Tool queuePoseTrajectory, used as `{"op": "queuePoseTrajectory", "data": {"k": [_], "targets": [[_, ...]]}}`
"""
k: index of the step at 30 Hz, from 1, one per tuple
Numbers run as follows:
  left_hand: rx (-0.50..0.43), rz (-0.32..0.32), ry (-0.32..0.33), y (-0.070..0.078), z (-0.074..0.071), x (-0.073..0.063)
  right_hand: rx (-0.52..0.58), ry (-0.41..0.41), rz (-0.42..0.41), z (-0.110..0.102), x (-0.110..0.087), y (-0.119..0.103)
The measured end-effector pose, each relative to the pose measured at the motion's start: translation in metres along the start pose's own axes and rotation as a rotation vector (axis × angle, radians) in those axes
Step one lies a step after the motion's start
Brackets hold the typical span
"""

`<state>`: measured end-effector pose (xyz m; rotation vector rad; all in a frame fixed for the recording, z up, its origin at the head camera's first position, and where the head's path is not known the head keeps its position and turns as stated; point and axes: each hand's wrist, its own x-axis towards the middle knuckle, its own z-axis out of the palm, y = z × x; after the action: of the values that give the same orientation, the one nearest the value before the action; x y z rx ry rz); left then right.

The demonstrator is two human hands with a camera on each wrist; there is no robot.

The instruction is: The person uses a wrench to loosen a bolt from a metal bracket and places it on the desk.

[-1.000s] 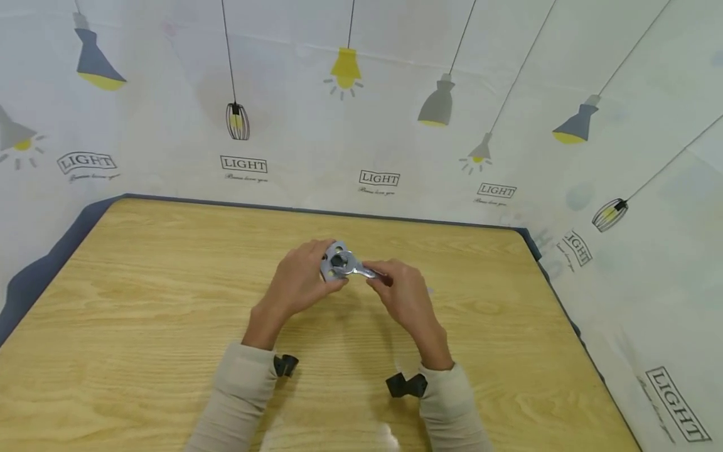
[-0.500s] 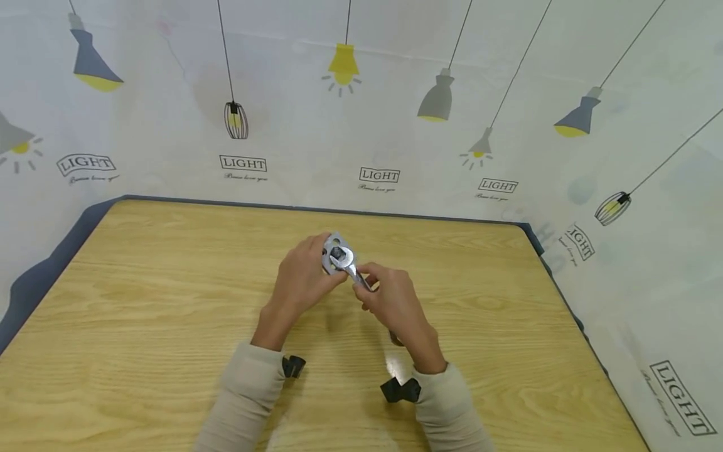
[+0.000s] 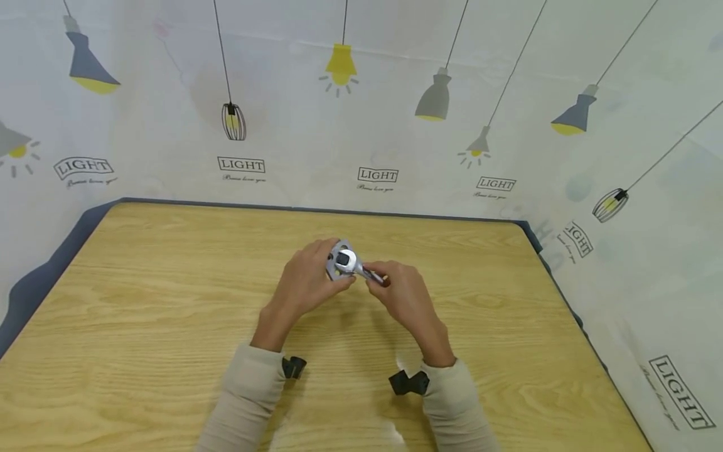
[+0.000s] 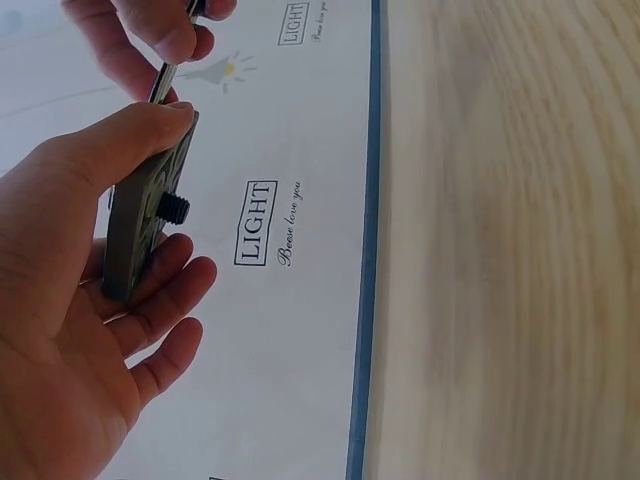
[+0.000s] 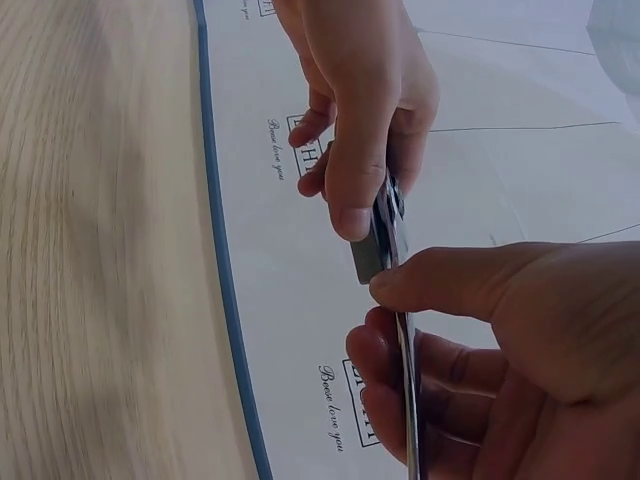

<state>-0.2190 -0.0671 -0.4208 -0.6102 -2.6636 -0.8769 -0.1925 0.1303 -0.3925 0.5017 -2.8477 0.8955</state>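
Note:
Over the table my left hand (image 3: 305,279) grips a grey metal plate with holes (image 3: 332,271) by its edge, thumb on the near side. A dark bolt (image 4: 173,208) passes through the plate, its threaded end sticking out on one face in the left wrist view. The bolt's head sits in the jaw of a shiny wrench (image 3: 361,270) on the other face. My right hand (image 3: 403,295) pinches the wrench's handle between thumb and fingers. In the right wrist view the wrench (image 5: 408,400) is seen edge-on, and the plate (image 5: 369,262) lies partly behind the left thumb.
Under both hands is a wood-grain table (image 3: 169,301) with a dark blue edge. A white backdrop (image 3: 294,125) printed with lamps stands behind it and along the right. Each sleeve cuff carries a small black mount (image 3: 409,382).
The wrench handle first swung down towards me, then back up to the right with my right hand. The plate stayed in my left hand, dipping slightly lately.

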Motion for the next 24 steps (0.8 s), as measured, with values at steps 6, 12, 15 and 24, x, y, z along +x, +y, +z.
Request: {"op": "queuePoseTrajectory", "data": {"k": [6,12,15,24], "targets": [[-0.020,-0.002,-0.032,0.001,0.000,0.000,0.017,-0.008,-0.011,-0.007,-0.002,0.005],[-0.046,-0.023,-0.055,0.000,-0.001,0.001,0.103,0.022,0.089,-0.019,-0.001,0.018],[-0.061,-0.037,-0.075,-0.002,-0.001,0.001,0.063,0.043,0.191,-0.018,0.001,0.032],[-0.072,-0.026,-0.120,-0.005,0.003,0.000,-0.034,-0.028,0.410,0.009,0.003,0.075]]}}
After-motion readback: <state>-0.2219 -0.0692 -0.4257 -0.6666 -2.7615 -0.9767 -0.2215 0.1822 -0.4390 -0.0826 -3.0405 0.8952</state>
